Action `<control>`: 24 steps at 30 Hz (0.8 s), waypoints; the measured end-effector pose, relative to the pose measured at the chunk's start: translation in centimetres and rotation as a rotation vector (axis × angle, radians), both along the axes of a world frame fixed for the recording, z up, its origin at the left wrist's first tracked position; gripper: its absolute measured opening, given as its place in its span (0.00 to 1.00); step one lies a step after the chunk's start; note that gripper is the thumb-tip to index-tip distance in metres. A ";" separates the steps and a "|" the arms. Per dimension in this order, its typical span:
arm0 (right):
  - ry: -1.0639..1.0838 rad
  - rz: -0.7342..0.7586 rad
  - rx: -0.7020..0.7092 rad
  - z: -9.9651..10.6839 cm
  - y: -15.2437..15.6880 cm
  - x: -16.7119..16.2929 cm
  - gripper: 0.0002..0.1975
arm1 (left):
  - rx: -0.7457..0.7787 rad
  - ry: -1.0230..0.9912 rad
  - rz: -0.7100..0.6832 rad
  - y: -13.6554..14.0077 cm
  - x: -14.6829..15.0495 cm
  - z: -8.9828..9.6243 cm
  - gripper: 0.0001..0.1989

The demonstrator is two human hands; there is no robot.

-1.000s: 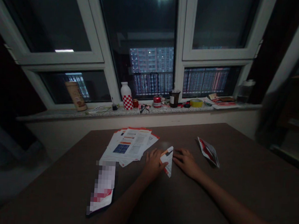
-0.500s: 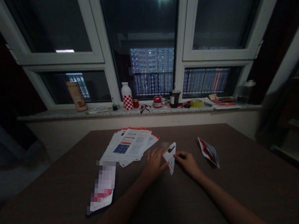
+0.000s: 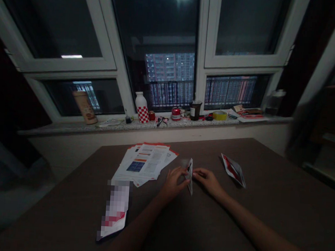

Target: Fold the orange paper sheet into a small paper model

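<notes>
A small folded paper [image 3: 190, 184], white with dark print, stands narrow and nearly edge-on above the middle of the table. My left hand [image 3: 175, 183] grips it from the left, thumb at the near side and fingers further up. From the right, my right hand [image 3: 208, 181] pinches the paper's edge between thumb and fingertips. Farther right lies another folded paper piece [image 3: 232, 171], white and red, partly opened out. Left of my hands is a fanned stack of printed sheets [image 3: 148, 162] with orange edges.
A phone [image 3: 115, 211] with a blurred-out screen lies on the brown table [image 3: 212, 226] at the near left. Along the windowsill [image 3: 113, 128] stand a checkered white bottle [image 3: 142, 108], a tan tumbler [image 3: 85, 107], a dark cup [image 3: 195, 110] and yellow tape [image 3: 219, 115].
The folded paper has turned from showing its printed, orange-edged face to nearly edge-on. Both hands stay almost in place, with my left fingers shifted slightly right.
</notes>
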State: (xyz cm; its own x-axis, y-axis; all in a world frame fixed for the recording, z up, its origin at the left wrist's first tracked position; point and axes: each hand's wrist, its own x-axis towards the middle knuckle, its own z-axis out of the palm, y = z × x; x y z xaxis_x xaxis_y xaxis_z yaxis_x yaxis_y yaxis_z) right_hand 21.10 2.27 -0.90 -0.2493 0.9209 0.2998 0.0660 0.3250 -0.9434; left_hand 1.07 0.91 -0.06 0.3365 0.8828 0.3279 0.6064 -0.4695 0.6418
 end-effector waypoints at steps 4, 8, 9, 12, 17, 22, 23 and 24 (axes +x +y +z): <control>-0.008 0.032 0.025 -0.1 0.0 0.1 0.19 | 0.002 -0.035 -0.003 0.1 0.0 0.0 0.14; -0.023 0.035 0.032 -0.2 0.1 0.0 0.18 | -0.018 -0.037 0.017 0.0 0.0 0.1 0.15; -0.027 0.033 0.030 -0.2 0.1 0.0 0.18 | -0.022 -0.038 0.019 0.0 0.0 0.1 0.15; -0.037 0.029 0.027 0.0 0.0 0.0 0.18 | -0.034 -0.042 0.017 0.0 0.0 0.1 0.15; -0.054 0.019 0.038 0.6 -0.4 -0.2 0.18 | -0.038 -0.062 0.018 -0.1 0.1 0.3 0.15; -0.056 -0.039 0.013 0.6 -0.4 -0.4 0.20 | -0.023 -0.078 0.005 -0.2 0.2 0.4 0.15; -0.055 -0.043 0.011 0.6 -0.4 -0.5 0.20 | -0.019 -0.083 0.003 -0.2 0.2 0.4 0.15; -0.049 -0.040 0.010 0.6 -0.4 -0.5 0.20 | -0.015 -0.090 0.000 -0.2 0.1 0.4 0.15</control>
State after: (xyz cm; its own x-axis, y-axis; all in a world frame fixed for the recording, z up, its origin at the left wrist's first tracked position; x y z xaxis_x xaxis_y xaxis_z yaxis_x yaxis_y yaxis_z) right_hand 20.62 1.85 -0.29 -0.2271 0.9273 0.2975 0.1255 0.3308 -0.9353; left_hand 1.21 0.76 0.32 0.3064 0.8878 0.3436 0.5459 -0.4595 0.7006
